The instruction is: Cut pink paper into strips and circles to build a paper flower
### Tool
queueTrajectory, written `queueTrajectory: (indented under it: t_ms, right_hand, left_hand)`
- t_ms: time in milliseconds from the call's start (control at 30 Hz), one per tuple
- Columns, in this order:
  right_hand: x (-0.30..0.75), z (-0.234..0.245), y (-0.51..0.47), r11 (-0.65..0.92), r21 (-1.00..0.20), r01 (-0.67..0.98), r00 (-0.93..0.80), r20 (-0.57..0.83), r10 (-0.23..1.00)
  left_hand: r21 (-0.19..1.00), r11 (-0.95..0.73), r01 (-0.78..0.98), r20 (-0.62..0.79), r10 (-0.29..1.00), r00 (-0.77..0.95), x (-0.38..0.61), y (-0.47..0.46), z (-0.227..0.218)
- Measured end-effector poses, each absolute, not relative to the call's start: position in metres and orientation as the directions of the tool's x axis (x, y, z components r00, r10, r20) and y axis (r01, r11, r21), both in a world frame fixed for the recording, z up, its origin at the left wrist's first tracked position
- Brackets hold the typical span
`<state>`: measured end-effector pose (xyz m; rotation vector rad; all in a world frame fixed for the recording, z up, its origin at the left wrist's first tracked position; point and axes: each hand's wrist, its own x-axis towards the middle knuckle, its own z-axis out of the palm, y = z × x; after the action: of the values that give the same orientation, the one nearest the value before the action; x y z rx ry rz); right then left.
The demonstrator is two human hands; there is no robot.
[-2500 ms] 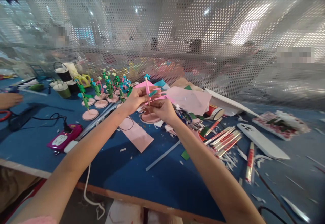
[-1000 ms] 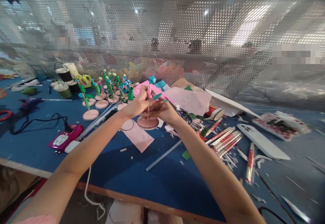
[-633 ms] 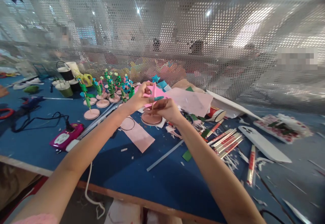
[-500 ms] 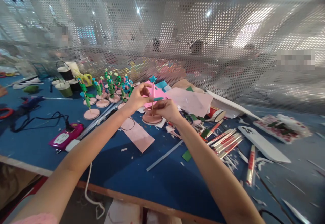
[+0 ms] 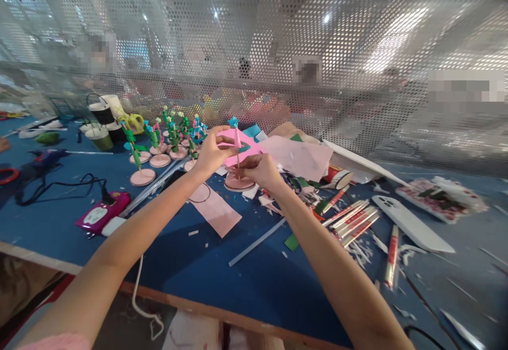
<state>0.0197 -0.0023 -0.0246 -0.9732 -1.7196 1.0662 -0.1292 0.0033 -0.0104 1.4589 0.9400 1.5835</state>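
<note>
A small paper craft stands on a round pink base (image 5: 240, 182). Its thin stick carries a pink wrapped stem (image 5: 237, 139) and a blue star-like top (image 5: 233, 122). A teal paper strip (image 5: 244, 149) curves beside the stem at mid-height. My left hand (image 5: 212, 151) is closed in a pinch at the stem and the strip's end, coming from the left. Low on the stick (image 5: 238, 160), just above the base, my right hand (image 5: 262, 172) pinches from the right; its fingertips partly cover the stick.
Several finished paper plants (image 5: 174, 138) on pink bases stand left. Pink paper sheets (image 5: 297, 154) lie behind my right hand. A magenta power socket (image 5: 103, 212), a glue stick (image 5: 257, 241), wrapped sticks (image 5: 355, 220) and a white phone (image 5: 410, 223) lie around. A perforated metal screen (image 5: 254, 48) closes the back.
The craft's top has tilted slightly left and its base has shifted a little right. The teal strip, straight before, now bends beside the stem. Both hands keep their pinches.
</note>
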Motion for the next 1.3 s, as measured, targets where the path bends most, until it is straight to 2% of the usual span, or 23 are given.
queueTrajectory:
  t_ms: [167,367,533,733,833,900,1033,1133,1300]
  right_hand:
    - [0.02,-0.028,0.001,0.322,-0.93,0.174,-0.297,0.262,0.918]
    - [0.015,-0.033,0.0,0.314,-0.931,0.185,-0.262,0.261,0.929]
    - [0.014,-0.027,-0.006,0.229,-0.964,0.134,-0.332,0.174,0.927]
    - [0.019,-0.018,-0.009,0.215,-0.972,0.1,-0.387,0.161,0.908]
    - [0.016,-0.022,-0.005,0.177,-0.978,0.114,-0.321,0.132,0.938]
    - [0.013,-0.025,-0.002,0.172,-0.979,0.111,-0.29,0.134,0.948]
    - [0.012,-0.027,-0.004,0.2,-0.97,0.137,-0.293,0.153,0.944]
    - [0.017,-0.024,-0.007,0.209,-0.969,0.135,-0.363,0.148,0.92]
    - [0.025,-0.022,-0.004,0.209,-0.978,0.026,-0.547,0.161,0.822]
  left_hand:
    - [0.912,-0.395,-0.105,0.404,0.91,0.086,-0.124,-0.003,-0.005]
    - [0.922,-0.387,0.021,0.384,0.919,0.086,-0.126,-0.003,-0.003]
    - [0.947,-0.305,-0.102,0.319,0.927,0.199,-0.133,0.001,-0.004]
    - [0.942,-0.264,-0.207,0.319,0.895,0.313,-0.134,0.001,-0.003]
    - [0.941,-0.277,-0.195,0.327,0.895,0.305,-0.131,-0.001,-0.003]
    - [0.937,-0.321,-0.134,0.345,0.907,0.241,-0.129,-0.002,-0.003]
    - [0.937,-0.34,-0.078,0.349,0.923,0.165,-0.129,-0.002,-0.003]
    - [0.949,-0.265,-0.169,0.3,0.925,0.233,-0.131,-0.001,-0.001]
    - [0.956,-0.175,-0.236,0.245,0.918,0.311,-0.135,0.0,0.0]
